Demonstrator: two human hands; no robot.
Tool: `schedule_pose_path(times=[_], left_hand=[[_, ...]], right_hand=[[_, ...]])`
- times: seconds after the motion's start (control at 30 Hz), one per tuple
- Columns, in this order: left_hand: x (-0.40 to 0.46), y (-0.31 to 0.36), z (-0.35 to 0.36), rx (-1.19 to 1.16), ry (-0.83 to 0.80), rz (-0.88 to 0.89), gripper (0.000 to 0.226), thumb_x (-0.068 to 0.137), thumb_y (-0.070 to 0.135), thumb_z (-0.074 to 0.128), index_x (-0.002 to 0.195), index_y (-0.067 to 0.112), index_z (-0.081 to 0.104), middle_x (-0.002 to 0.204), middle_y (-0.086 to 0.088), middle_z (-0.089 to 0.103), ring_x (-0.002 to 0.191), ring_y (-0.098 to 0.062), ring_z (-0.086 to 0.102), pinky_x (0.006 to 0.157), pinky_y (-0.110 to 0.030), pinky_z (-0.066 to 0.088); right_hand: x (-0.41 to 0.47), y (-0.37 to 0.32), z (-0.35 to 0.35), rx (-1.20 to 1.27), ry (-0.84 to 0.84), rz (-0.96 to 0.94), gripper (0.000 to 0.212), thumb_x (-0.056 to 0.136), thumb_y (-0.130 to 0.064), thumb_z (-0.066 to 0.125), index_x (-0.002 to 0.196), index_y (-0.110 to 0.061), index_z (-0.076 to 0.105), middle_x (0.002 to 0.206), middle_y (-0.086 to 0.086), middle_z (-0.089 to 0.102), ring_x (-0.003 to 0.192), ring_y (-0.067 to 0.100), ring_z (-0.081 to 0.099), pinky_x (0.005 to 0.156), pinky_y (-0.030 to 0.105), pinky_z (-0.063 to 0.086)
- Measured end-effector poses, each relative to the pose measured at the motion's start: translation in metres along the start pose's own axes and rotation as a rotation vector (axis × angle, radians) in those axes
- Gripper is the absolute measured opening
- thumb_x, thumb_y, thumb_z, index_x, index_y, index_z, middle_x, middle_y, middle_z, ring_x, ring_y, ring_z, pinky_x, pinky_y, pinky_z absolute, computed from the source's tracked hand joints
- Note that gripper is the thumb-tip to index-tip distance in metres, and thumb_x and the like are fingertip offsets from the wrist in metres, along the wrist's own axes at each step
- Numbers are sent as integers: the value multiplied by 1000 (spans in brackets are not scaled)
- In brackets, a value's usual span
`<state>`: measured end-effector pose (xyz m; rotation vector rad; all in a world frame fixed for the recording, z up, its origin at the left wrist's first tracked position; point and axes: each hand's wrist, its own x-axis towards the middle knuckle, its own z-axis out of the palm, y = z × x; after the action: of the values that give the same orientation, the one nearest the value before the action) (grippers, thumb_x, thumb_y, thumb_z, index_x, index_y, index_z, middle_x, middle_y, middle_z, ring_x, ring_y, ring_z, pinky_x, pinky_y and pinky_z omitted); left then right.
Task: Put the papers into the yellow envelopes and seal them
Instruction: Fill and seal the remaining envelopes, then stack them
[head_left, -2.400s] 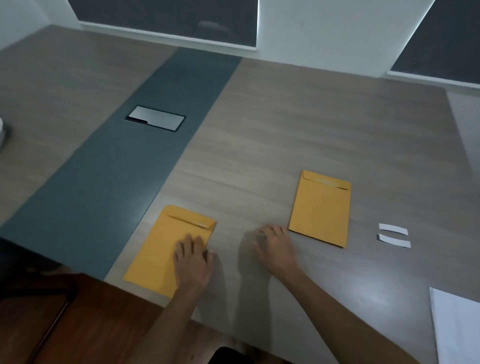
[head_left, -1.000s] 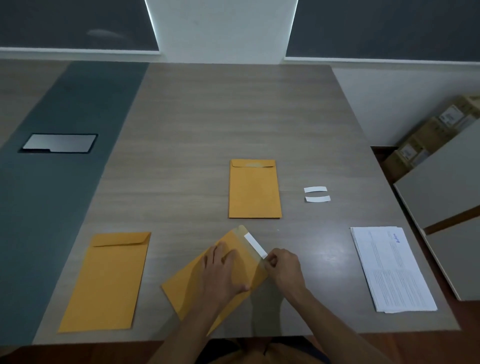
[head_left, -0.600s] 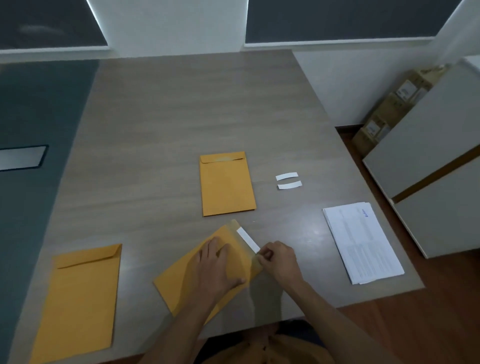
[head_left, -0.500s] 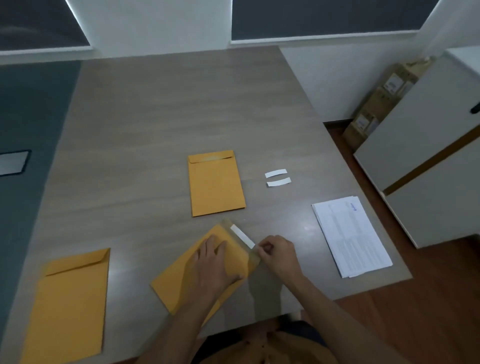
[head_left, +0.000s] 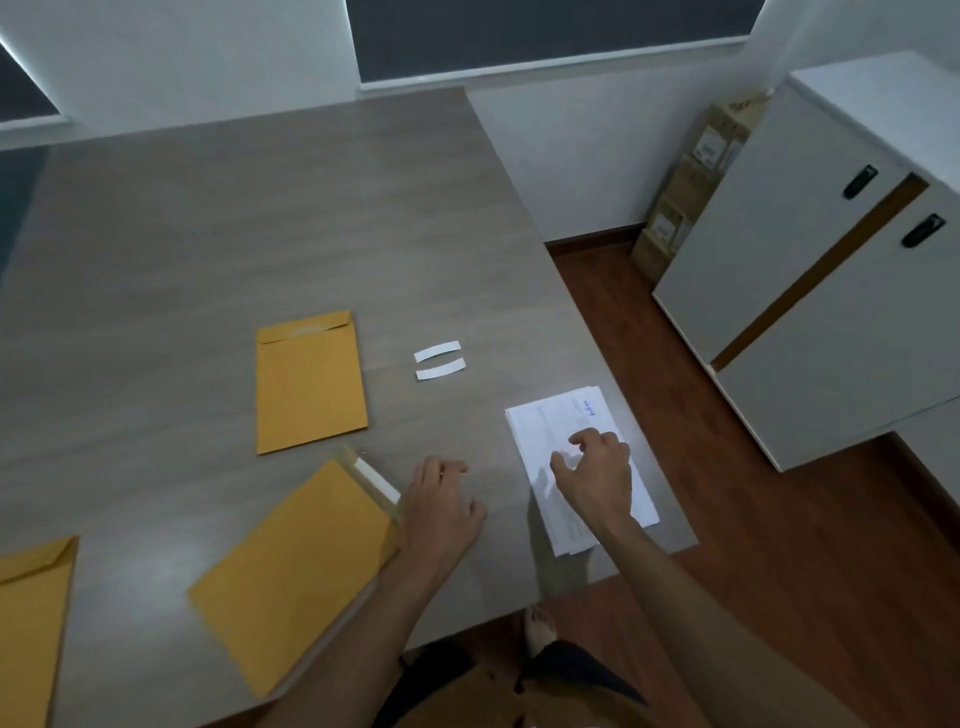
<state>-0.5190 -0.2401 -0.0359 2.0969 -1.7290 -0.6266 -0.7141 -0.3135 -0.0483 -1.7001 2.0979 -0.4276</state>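
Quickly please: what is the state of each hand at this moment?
Left hand: open, resting on the table beside the envelope, holding nothing.
Right hand: open, fingers reaching onto the papers, nothing gripped.

Our left hand (head_left: 441, 512) lies low with fingers loosely extended, gripping nothing — forearm running back toward us. Our right hand (head_left: 597, 475) reaches farther right, fingers bent downward, thumb and forefinger apart — arm outstretched.

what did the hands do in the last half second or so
The right hand let go of the white strip on the open envelope and went right onto the paper stack. The left hand slid off that envelope onto the table. The envelopes stayed put.
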Motion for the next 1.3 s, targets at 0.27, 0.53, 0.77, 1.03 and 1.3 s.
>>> schedule_pose_path(times=[0.27,0.53,0.77,1.03,1.3], left_hand=[[16,107,43,-273,-144,-345,28,89,28,62,114,15,57,115,0,45,93,-8,43,71,-15,31],[30,125,59,-308,-21,-592,39,86,33,65,122,18,59,123,0,48,108,-15,49,82,-24,40],[35,131,63,-370,61,-653,33,86,25,69,114,15,55,121,0,52,96,-10,49,64,-14,33],[35,129,70,-382,111,-629,29,88,21,68,114,14,56,119,2,51,94,-5,47,54,-6,30],[35,127,77,-421,143,-626,29,85,22,71,109,16,54,115,2,54,95,-8,52,58,-7,33]], right_hand=[[31,59,-34,-130,-142,69,75,72,-64,68,128,-20,46,128,3,48,115,20,47,96,36,45],[38,71,-29,-55,-198,12,72,71,-57,74,125,-19,44,124,2,47,110,17,47,95,33,46],[40,72,-29,-54,-202,2,71,72,-57,74,124,-20,44,122,1,48,108,15,49,89,28,44],[40,76,-26,-42,-200,-18,70,71,-57,74,123,-20,44,120,1,48,105,13,49,83,21,38],[41,77,-25,-59,-185,-24,72,69,-59,74,122,-20,45,121,3,50,107,16,50,89,28,45]])
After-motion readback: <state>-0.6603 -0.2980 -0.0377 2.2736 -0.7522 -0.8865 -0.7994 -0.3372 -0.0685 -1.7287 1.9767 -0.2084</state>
